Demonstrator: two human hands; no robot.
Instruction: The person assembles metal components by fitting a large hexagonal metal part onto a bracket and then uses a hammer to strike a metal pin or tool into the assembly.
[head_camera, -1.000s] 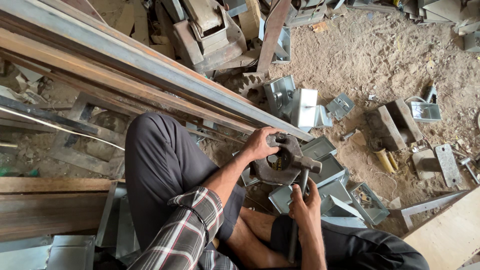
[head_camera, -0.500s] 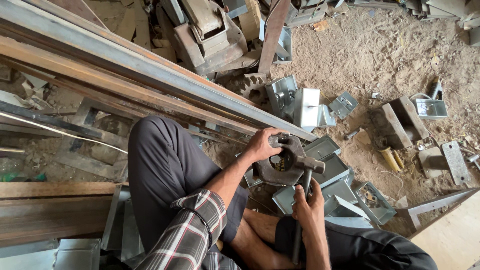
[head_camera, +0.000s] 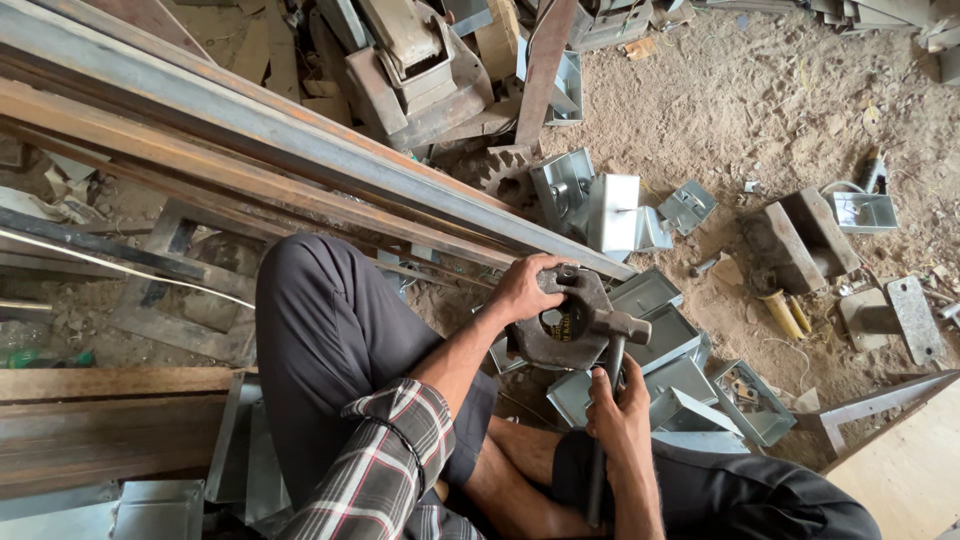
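Bare dirt floor (head_camera: 780, 110), sandy and littered with metal scraps; long rusted steel beams (head_camera: 300, 160) laid diagonally across the upper left; wooden planks (head_camera: 100, 420) at lower left; folded sheet-metal boxes (head_camera: 600, 205) scattered mid-floor; rusty scrap pile (head_camera: 420, 60) at top; even daylight, soft shadows.

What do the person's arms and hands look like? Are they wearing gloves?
No gloves: the left hand and right hand are both bare. The left arm has a plaid sleeve in red, white and dark checks, rolled up near the elbow. No sleeve shows on the right forearm.
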